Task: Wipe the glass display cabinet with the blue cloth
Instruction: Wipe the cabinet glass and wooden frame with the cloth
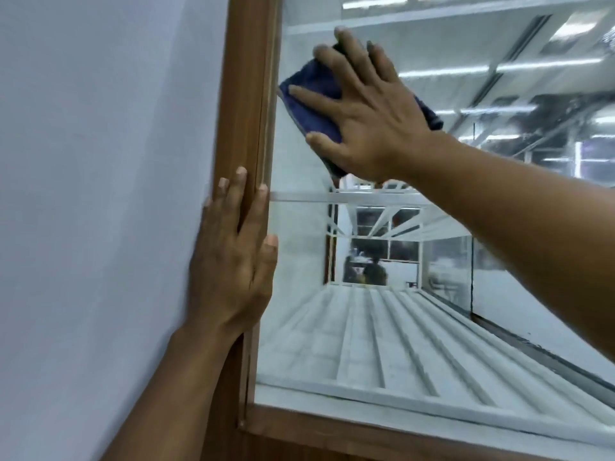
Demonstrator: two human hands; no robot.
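Right now your right hand [366, 118] lies flat over the blue cloth [316, 104] and presses it against the glass pane [293, 327] of the cabinet [332, 434]. The cloth sits high on the pane, just beside the wooden frame [246, 94]. Your fingers are straight and spread, pointing up and to the left, with the thumb stretched out along the cloth's lower edge. The grip is released: only the flat palm and fingers pin the cloth to the glass. The cloth is folded into a pad. Its dark blue edge shows to the left of your fingers, and another corner sticks out past the wrist on the right. Your right forearm comes in from the right edge and rises across the pane.

Your left hand [233, 261] rests flat on the upright of the wooden frame, lower down, with fingers straight and pointing up. It holds nothing. Its thumb lies at the glass side of the frame, and its little finger is toward the pale wall [100, 161] on the left. The left forearm rises from the bottom of the view.

Behind the glass, a clear shelf [299, 196] crosses below the cloth, about level with your left fingertips. A white ridged floor [382, 344] lies at the bottom.
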